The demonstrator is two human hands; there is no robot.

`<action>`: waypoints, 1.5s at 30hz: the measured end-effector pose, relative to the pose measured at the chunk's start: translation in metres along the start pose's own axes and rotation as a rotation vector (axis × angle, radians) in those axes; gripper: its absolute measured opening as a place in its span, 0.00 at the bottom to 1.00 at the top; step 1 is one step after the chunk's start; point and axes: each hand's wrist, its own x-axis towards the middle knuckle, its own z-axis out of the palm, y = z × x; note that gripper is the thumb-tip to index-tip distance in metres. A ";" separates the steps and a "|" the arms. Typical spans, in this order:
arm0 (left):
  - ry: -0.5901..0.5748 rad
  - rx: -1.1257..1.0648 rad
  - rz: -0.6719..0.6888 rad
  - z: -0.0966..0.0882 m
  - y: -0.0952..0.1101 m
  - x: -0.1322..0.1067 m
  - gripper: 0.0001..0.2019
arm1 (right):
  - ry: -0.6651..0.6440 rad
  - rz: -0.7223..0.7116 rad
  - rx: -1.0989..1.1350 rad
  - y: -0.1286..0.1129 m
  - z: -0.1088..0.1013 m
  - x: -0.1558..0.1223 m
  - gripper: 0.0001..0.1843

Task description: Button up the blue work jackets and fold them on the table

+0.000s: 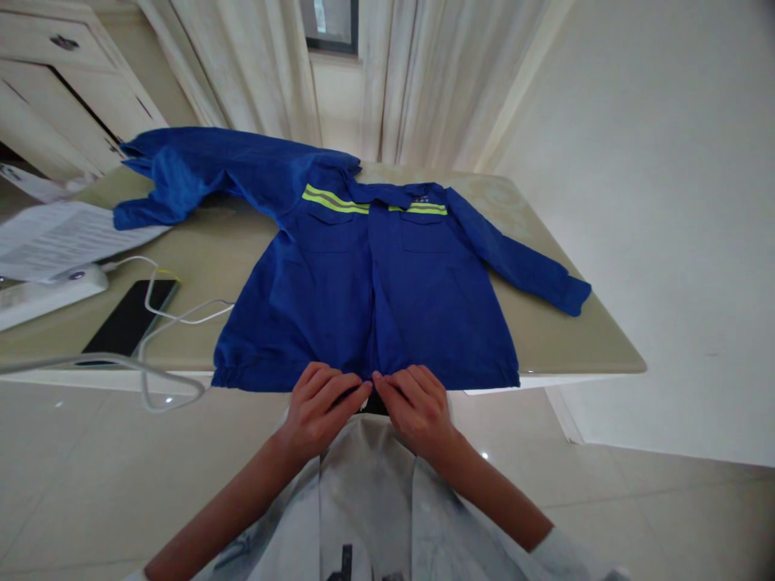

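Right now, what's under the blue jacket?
The table lies under the jacket, and a paper seems to run beneath one cuff. Anything else there is covered from view.

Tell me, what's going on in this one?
A person's left hand and right hand pinch the bottom hem of a blue jacket, close together at its front opening. The jacket lies front up on a table, one sleeve stretched out to the right. Papers and a phone lie to the left.

I record the jacket (345, 278) as solid blue, its chest band (336, 200) fluorescent yellow-green with a grey central stripe. I note a beige tabletop (575, 347), black phone (118, 323), white cable (73, 359), white sheets (57, 234) bearing dark printed lines, and my pale grey top (375, 492).
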 end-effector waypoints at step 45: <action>0.079 0.140 0.089 0.003 0.007 0.027 0.09 | -0.745 -0.286 0.362 0.069 -0.049 0.120 0.04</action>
